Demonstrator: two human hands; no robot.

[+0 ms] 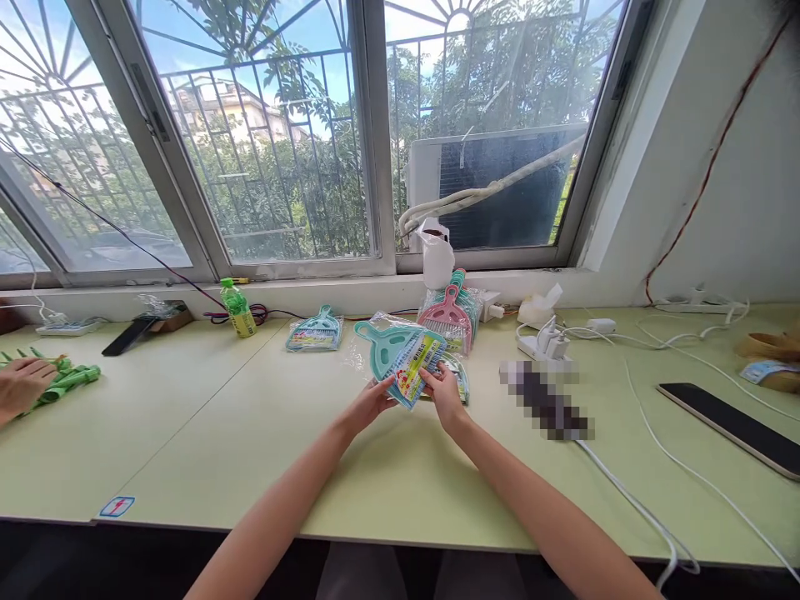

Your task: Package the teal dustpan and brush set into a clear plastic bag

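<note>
Between my two hands is a teal mini dustpan and brush set (388,348) in a clear plastic bag, tilted, with a yellow printed label card showing. My left hand (370,405) grips its lower left edge, and my right hand (445,393) grips the lower right by the card. Partly hidden behind my right hand, another packaged set (461,377) lies on the table. Just beyond, a pink dustpan set (448,315) leans at the front of a stack of bagged sets. One more teal set (317,330) lies farther left.
The pale green table (250,450) runs along the window. A green-capped bottle (238,310), a white jug (436,257) and a power strip (545,343) with cables stand toward the back. At right lies a phone (731,421). Another person's hand (25,383) holds green pieces at far left.
</note>
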